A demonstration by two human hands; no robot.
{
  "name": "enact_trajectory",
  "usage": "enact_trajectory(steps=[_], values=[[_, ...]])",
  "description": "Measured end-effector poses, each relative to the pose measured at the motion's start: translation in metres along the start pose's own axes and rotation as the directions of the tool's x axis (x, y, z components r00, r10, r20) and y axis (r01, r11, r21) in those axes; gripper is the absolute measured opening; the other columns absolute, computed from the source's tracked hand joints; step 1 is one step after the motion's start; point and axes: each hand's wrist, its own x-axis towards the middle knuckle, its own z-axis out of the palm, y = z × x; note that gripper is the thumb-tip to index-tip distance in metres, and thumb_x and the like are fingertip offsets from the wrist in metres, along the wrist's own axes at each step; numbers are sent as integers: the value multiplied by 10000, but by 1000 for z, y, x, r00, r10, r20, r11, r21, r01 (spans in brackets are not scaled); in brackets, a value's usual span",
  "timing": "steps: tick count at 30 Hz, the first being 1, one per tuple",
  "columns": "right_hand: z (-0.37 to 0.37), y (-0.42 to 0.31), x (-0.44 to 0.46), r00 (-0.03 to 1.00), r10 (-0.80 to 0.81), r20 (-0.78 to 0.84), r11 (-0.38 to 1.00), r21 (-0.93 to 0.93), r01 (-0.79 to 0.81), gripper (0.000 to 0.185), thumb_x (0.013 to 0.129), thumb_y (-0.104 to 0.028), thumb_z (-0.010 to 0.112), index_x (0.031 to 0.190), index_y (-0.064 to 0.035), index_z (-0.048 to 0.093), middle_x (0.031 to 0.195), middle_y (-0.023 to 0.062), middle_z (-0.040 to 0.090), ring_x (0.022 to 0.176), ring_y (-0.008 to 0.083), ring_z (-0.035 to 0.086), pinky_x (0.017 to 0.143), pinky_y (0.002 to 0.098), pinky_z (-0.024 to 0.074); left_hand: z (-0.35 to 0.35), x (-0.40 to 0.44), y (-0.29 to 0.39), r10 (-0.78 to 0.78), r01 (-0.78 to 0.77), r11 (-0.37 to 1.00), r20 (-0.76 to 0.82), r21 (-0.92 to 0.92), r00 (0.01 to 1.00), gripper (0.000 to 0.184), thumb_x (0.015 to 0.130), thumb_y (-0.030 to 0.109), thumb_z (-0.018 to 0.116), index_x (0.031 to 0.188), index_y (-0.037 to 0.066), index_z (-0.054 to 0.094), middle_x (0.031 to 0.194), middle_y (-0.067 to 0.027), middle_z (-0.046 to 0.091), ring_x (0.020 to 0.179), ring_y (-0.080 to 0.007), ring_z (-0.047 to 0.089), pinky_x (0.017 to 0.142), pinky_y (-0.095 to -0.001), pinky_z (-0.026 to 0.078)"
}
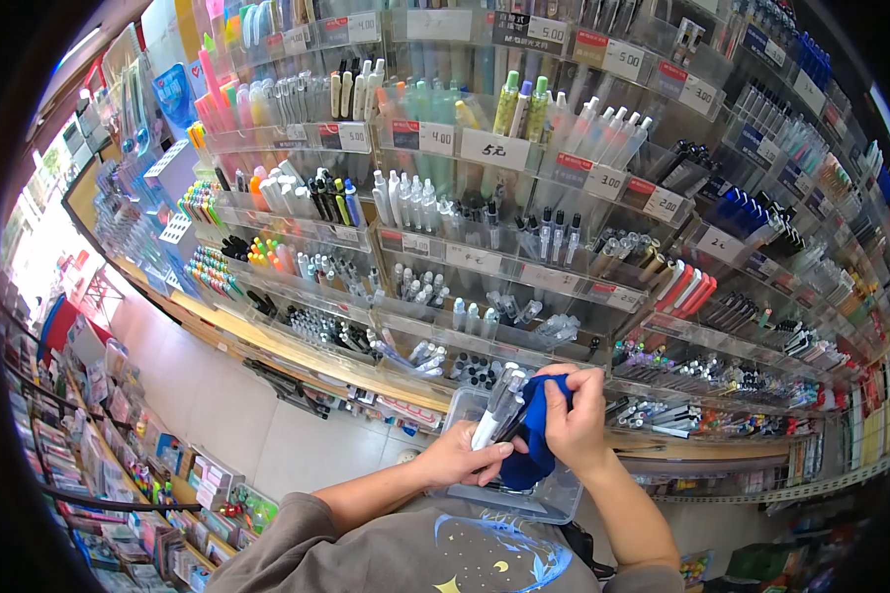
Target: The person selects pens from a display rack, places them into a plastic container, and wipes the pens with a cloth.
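Note:
My left hand (467,456) is closed around several pens (499,407), white and clear-barrelled, which tilt up to the right. A dark blue cloth (532,443) hangs from my right hand (576,415), pinched between thumb and fingers and touching the pens' right side. Both hands are above a clear plastic bin (554,506), close in front of my body. The cloth and my hands hide much of what lies inside the bin.
A tall clear acrylic rack (485,255) of pens and markers with price tags (491,148) fills the view ahead. Its wooden ledge (405,389) runs just beyond the bin. Low shelves of packaged goods (129,465) stand at the left, across a tiled floor (267,435).

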Motion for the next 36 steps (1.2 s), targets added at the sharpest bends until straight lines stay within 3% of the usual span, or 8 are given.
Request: enact_trajectory(steps=[5, 9, 12, 16, 19, 22, 28, 36], values=[[-1, 3, 5, 942, 262, -208, 890, 431, -152, 126, 888, -46, 442, 871, -37, 318, 883, 148, 575, 770, 144, 535, 694, 262, 430, -6, -1, 1, 26, -11, 991, 113, -131, 993, 300, 895, 240, 481, 1053, -11, 524, 502, -18, 463, 377, -42, 344, 351, -180, 238], [-13, 11, 4, 914, 353, -202, 829, 520, -206, 74, 903, -77, 427, 907, -28, 371, 951, 140, 567, 847, 135, 522, 794, 251, 411, -8, -1, 1, 50, -26, 979, 110, -204, 993, 353, 892, 262, 480, 1057, -51, 486, 505, -29, 464, 363, -46, 334, 340, -181, 235], [-10, -5, 3, 941, 304, -151, 865, 456, -207, 119, 888, -91, 459, 938, -22, 376, 1054, 157, 530, 927, 153, 499, 859, 283, 384, -8, 0, 0, 42, -18, 979, 113, -203, 993, 323, 900, 255, 469, 1069, -18, 494, 496, -24, 441, 367, -49, 327, 350, -186, 238], [5, -2, -8, 998, 30, 57, 964, 261, -44, 518, 734, -50, 666, 1093, -56, 292, 1257, 168, 344, 1045, 203, 421, 916, 329, 333, -6, 0, 2, 18, -3, 984, 86, -178, 996, 314, 896, 254, 478, 1067, -9, 500, 496, -19, 440, 371, -47, 329, 354, -188, 241], [11, -5, -13, 982, 187, 27, 934, 304, -186, 427, 761, -42, 641, 1046, -45, 323, 1034, 102, 454, 897, 131, 459, 790, 278, 400, -5, 2, 0, 16, -10, 993, 54, -118, 998, 297, 892, 247, 487, 1061, 5, 518, 497, -11, 449, 380, -42, 334, 359, -185, 245], [11, -7, -14, 967, 255, 12, 918, 312, -246, 367, 781, -28, 607, 1017, -43, 326, 963, 82, 471, 853, 108, 456, 793, 245, 381, -5, 1, 0, 22, -20, 998, 29, -63, 999, 283, 889, 242, 494, 1053, 16, 539, 499, -3, 460, 389, -35, 339, 364, -180, 247], [13, -2, -13, 960, 219, -172, 964, 193, -185, 338, 781, -25, 605, 990, -23, 339, 844, 34, 406, 768, 89, 415, 680, 237, 380, -3, 2, 2, 8, -7, 1000, 45, -20, 999, 278, 890, 245, 494, 1053, 27, 551, 495, 4, 463, 394, -31, 339, 367, -177, 245], [7, -7, -9, 978, 185, 101, 928, 309, -207, 457, 746, -9, 634, 1052, -56, 297, 1003, 104, 462, 884, 129, 474, 780, 268, 407, -3, 2, 2, 33, -33, 999, -3, -13, 999, 269, 891, 243, 492, 1048, 34, 554, 491, 7, 468, 387, -31, 342, 363, -179, 241]])
